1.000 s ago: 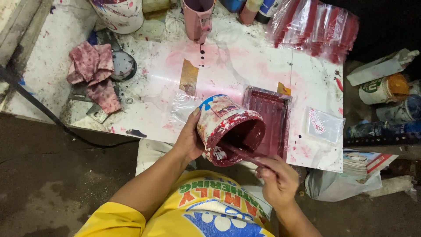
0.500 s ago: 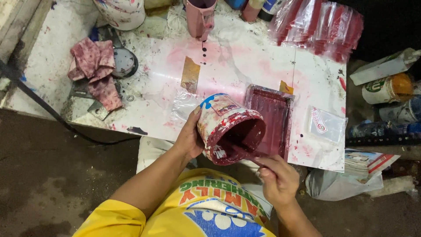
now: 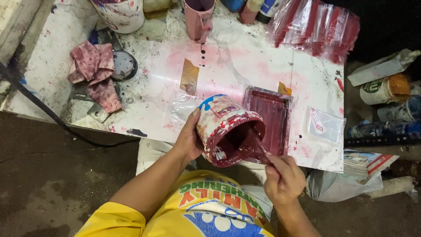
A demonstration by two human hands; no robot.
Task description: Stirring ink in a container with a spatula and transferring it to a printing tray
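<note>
My left hand [image 3: 189,139] grips a paint-smeared can [image 3: 221,125], tilted so its open mouth faces me; dark red paint lines the inside. My right hand [image 3: 283,177] holds a thin stick [image 3: 256,142] that reaches into the can's mouth. Just behind the can lies a rectangular tray [image 3: 274,114] filled with dark red paint, resting on a white, pink-stained sheet [image 3: 232,66] on the work table.
A stained pink rag [image 3: 94,72] and a round lid [image 3: 125,66] lie at the left. A pink jug [image 3: 199,15] and a white bucket [image 3: 120,13] stand at the back. Clear bags with red contents [image 3: 315,28] sit back right; cans and bottles [image 3: 383,90] crowd the right.
The can and both hands stay in nearly the same place; my right hand has shifted the stick slightly inside the can's mouth.
</note>
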